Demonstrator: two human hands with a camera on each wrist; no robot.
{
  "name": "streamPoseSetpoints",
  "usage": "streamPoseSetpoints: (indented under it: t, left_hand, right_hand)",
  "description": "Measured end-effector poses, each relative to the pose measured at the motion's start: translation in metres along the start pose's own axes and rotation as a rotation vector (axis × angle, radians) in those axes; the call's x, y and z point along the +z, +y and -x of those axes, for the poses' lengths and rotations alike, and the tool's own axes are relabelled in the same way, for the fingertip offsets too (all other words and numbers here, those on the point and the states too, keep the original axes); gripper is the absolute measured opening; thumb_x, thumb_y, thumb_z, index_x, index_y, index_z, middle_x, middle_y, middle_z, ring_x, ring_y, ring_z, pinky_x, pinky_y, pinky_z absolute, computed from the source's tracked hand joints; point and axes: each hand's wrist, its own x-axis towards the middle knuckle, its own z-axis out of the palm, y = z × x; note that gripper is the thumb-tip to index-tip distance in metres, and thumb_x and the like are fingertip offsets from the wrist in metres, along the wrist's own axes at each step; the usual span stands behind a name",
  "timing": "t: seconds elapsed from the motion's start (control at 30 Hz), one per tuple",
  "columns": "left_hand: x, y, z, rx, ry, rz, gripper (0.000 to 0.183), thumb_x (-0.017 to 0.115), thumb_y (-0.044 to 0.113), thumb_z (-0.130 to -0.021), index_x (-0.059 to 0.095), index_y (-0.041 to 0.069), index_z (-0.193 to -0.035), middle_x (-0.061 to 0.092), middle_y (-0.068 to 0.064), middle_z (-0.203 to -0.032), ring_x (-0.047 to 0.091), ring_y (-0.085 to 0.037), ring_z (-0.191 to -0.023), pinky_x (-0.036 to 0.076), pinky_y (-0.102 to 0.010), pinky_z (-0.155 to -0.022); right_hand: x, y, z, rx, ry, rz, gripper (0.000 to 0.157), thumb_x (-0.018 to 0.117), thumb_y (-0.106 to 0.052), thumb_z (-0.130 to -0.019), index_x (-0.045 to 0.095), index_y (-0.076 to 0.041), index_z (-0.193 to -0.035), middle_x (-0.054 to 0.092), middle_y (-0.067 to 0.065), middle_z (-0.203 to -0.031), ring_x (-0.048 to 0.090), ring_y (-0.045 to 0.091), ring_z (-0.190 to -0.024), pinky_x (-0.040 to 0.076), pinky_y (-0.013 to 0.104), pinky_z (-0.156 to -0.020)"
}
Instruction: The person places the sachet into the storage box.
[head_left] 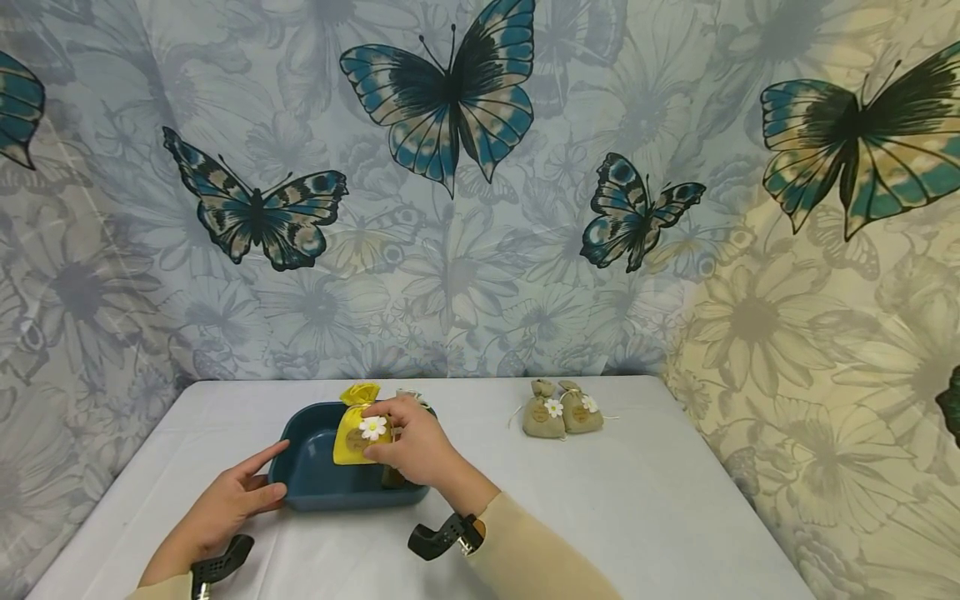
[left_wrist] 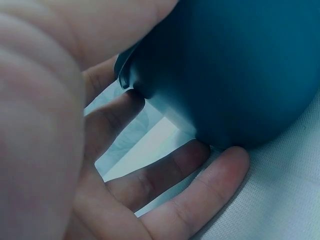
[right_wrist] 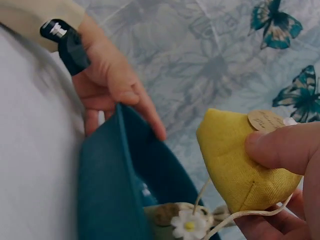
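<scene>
– Above the tub, what does your right hand have?

– The yellow bag. You pinch it, thumb on one side and fingers on the other, the gap no wider than the bag itself. Head view: it stands upright, gathered neck at top, with a white flower and a round label on its front. Right wrist view: it is held clear of the tub's rim.

– And your left hand?

– At the tub's left end. Fingers spread and fairly straight, tips against the outer wall; thumb by the rim. You touch the tub there rather than wrap it.

– Tub contents?

– One tan bag with a white flower, seen from the right wrist. In the head view your right hand covers much of that end, so a full count cannot be told.

– Elsewhere on the white cloth?

– Two more tan bags, side by side and touching, well apart from the tub, to its right. Behind: a backdrop printed with butterflies.
</scene>
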Motion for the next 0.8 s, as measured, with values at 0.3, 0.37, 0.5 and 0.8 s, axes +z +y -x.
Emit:
streamPoseSetpoints:
  t: [0.3,0.37,0.5,0.8]
  left_hand:
    - [0.0,-0.002,0.0,-0.017,0.012,0.007,0.078,0.068,0.014,-0.097,0.021,0.004,-0.159,0.014,-0.033,-0.157,0.051,-0.033,-0.125,0.056,-0.044,-0.088]
    - [0.0,-0.002,0.0,-0.012,0.008,0.008,0.078,0.068,0.013,-0.097,0.021,0.003,-0.159,0.014,-0.033,-0.157,0.053,-0.029,-0.122,0.056,-0.043,-0.088]
    - [-0.001,-0.002,0.0,-0.004,-0.002,0.017,0.078,0.067,0.013,-0.098,0.02,0.002,-0.159,0.013,-0.033,-0.157,0.058,-0.016,-0.116,0.056,-0.043,-0.088]
    - [-0.001,-0.002,0.0,-0.012,0.001,0.015,0.078,0.067,0.012,-0.098,0.02,0.003,-0.159,0.011,-0.033,-0.158,0.052,-0.029,-0.124,0.056,-0.044,-0.088]
  right_hand:
    - [0.011,0.013,-0.004,0.087,0.011,0.046,0.039,0.086,-0.01,-0.079,0.07,-0.025,-0.112,0.052,-0.008,-0.107,0.057,0.013,-0.083,0.055,0.025,-0.063]
    - [0.012,0.017,-0.004,0.1,0.011,0.046,0.038,0.087,-0.011,-0.079,0.07,-0.024,-0.11,0.052,-0.008,-0.105,0.057,0.013,-0.079,0.055,0.027,-0.059]
    - [0.014,0.023,-0.005,0.117,0.007,0.033,0.036,0.087,-0.012,-0.08,0.069,-0.025,-0.109,0.053,-0.008,-0.104,0.057,0.012,-0.08,0.055,0.028,-0.058]
    - [0.016,0.03,-0.008,0.125,-0.008,0.031,0.036,0.087,-0.013,-0.079,0.069,-0.023,-0.107,0.055,-0.007,-0.101,0.057,0.012,-0.079,0.055,0.029,-0.056]
